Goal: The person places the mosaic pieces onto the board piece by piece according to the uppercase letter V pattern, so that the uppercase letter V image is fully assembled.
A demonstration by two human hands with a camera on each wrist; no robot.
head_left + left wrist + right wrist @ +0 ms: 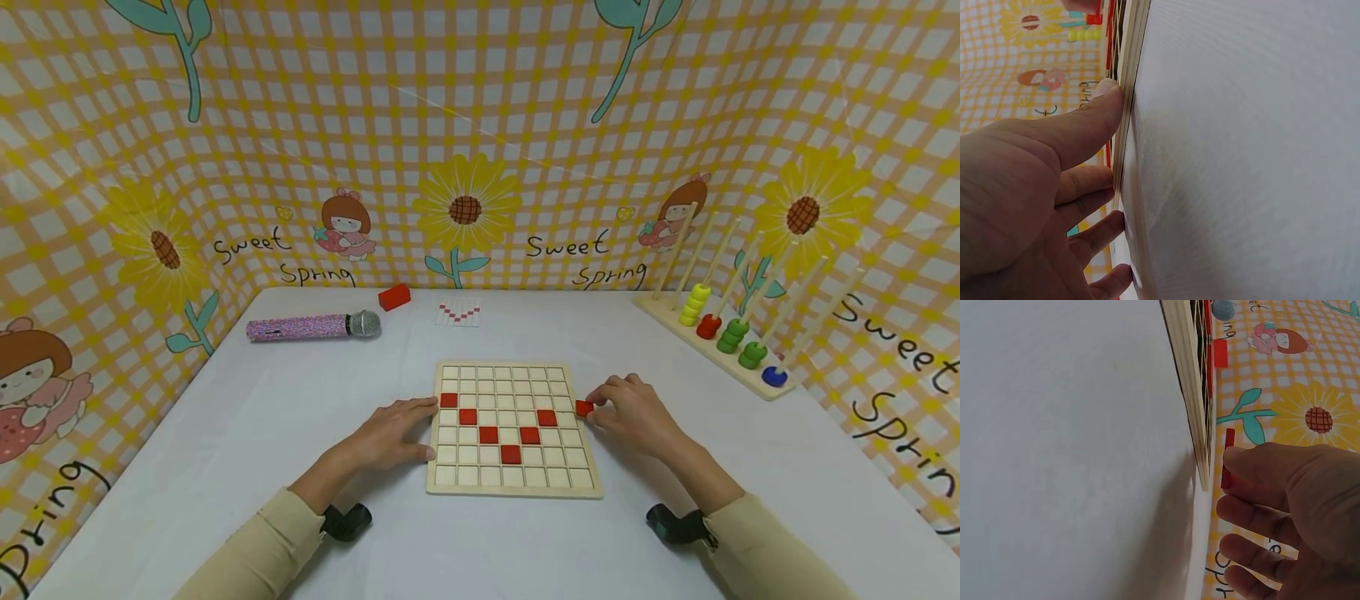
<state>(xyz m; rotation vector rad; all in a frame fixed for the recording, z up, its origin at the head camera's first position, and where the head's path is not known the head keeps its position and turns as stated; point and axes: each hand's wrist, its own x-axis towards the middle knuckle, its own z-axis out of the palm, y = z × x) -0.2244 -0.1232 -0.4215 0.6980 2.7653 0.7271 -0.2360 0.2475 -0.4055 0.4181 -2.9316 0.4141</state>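
Note:
A square wooden grid board (514,492) lies on the white table, with several red square tiles (511,454) set in its cells in a V-like pattern. At the board's left edge, my left hand (386,433) rests its thumb and fingertips against the rim, fingers spread and fairly straight. Just off the opposite edge, my right hand (637,417) pinches one more red tile (584,408) between thumb and forefinger. The right wrist view shows that tile (1227,478) edge-on, held above the table beside the board's side. A small card (459,313) behind the board carries a printed grid with red squares.
A glittery pink-purple microphone (300,327) lies at the back left, near a red block (394,297). Back right stands a wooden rack with pegs (772,387) and coloured beads. Patterned cloth (465,108) walls in the table's back and sides.

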